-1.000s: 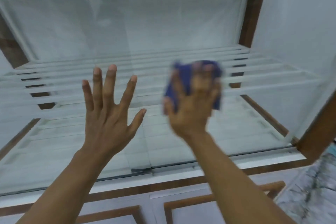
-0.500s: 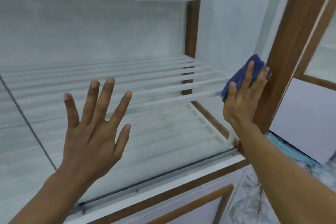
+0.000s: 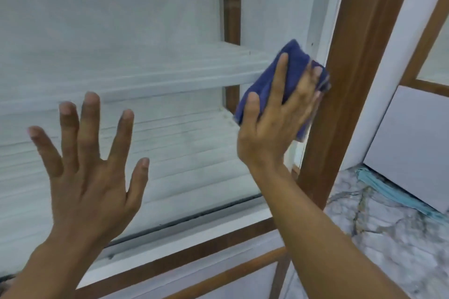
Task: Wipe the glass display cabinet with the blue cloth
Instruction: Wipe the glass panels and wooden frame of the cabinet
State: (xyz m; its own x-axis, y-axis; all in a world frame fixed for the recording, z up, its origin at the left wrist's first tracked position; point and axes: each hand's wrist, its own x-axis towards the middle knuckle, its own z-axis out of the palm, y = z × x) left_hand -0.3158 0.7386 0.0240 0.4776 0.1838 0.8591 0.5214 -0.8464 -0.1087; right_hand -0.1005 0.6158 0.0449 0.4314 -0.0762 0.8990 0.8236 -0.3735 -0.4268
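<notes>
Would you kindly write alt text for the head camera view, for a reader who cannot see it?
A person's right hand presses a folded blue cloth flat against the glass display cabinet, at the pane's right edge beside a brown wooden post. The left hand is open with fingers spread in front of the glass.

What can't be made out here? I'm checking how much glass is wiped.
- Blue cloth, head view: mostly covered by the right hand; its right edge is motion-blurred.
- Glass: streaks or dirt cannot be told; reflections wash it out.
- Left hand: whether it touches the glass is unclear.
- Cabinet top: cut off by the frame edge.
</notes>
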